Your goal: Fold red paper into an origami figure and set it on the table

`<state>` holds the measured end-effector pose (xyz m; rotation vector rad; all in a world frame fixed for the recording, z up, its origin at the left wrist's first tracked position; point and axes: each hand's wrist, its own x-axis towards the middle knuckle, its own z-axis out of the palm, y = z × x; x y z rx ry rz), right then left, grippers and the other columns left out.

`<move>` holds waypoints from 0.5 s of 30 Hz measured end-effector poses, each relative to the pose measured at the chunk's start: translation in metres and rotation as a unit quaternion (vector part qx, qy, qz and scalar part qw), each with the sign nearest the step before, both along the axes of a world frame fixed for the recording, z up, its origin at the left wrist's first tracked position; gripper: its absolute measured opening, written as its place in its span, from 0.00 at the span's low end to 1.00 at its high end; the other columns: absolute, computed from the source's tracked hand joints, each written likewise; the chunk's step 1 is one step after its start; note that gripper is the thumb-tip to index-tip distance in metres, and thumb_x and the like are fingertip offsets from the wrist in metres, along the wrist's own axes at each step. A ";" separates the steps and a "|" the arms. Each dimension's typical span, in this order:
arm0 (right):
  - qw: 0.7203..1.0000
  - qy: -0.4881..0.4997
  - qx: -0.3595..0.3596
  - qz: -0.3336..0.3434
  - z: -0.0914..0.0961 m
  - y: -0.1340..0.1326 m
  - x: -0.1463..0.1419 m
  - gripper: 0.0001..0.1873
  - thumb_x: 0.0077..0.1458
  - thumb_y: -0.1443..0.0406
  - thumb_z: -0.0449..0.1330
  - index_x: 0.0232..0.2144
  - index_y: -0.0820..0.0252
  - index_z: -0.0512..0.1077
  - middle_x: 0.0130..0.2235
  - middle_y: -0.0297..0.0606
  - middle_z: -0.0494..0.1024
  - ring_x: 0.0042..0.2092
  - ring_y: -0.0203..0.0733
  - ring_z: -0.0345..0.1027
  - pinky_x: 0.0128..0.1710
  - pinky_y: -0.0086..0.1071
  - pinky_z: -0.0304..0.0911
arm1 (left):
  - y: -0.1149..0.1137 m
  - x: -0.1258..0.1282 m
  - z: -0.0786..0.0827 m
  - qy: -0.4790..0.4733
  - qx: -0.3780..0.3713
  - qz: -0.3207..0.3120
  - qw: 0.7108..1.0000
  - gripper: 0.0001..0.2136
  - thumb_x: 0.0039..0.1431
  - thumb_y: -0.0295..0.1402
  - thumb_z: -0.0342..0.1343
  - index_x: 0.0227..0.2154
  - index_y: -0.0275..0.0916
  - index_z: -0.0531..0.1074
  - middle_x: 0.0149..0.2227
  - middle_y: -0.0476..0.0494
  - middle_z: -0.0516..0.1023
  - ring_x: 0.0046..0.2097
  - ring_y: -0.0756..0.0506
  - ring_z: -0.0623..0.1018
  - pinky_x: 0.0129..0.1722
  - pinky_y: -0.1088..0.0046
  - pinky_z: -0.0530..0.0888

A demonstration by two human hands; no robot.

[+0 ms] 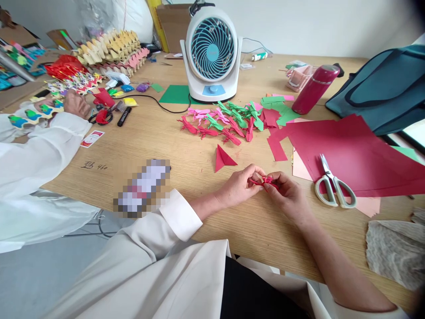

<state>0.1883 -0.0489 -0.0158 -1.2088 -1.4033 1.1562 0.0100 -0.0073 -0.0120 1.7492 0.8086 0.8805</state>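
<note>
Between my two hands, above the wooden table, is a small red folded paper piece. My left hand pinches its left end between thumb and fingers. At its other end, my right hand pinches it too, and the fingers cover much of it. A red folded paper triangle lies just beyond my left hand. Farther back are several folded paper figures in red, pink and green. To the right of my right hand, scissors with pale handles rest partly on red paper sheets.
A white fan stands at the back. On the right are a red flask, a teal bag and a grey cloth. A blurred phone-like object lies left. At far left, another person's hand is among craft pieces.
</note>
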 end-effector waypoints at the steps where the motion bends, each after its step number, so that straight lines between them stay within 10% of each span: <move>1: 1.000 -0.007 0.000 0.004 0.000 0.000 0.000 0.10 0.58 0.55 0.64 0.37 0.53 0.72 0.35 0.34 0.76 0.37 0.39 0.69 0.35 0.32 0.64 | 0.000 0.000 0.000 0.002 -0.002 -0.001 1.000 0.11 0.57 0.24 0.60 0.42 0.39 0.68 0.36 0.49 0.77 0.39 0.51 0.78 0.39 0.77 0.73; 15: 0.999 0.031 0.007 0.020 0.004 0.002 -0.002 0.11 0.56 0.55 0.67 0.36 0.53 0.72 0.34 0.34 0.79 0.36 0.38 0.71 0.37 0.32 0.66 | -0.001 -0.003 0.006 -0.003 -0.006 -0.023 1.000 0.14 0.56 0.23 0.59 0.45 0.38 0.68 0.34 0.50 0.74 0.37 0.52 0.76 0.35 0.79 0.72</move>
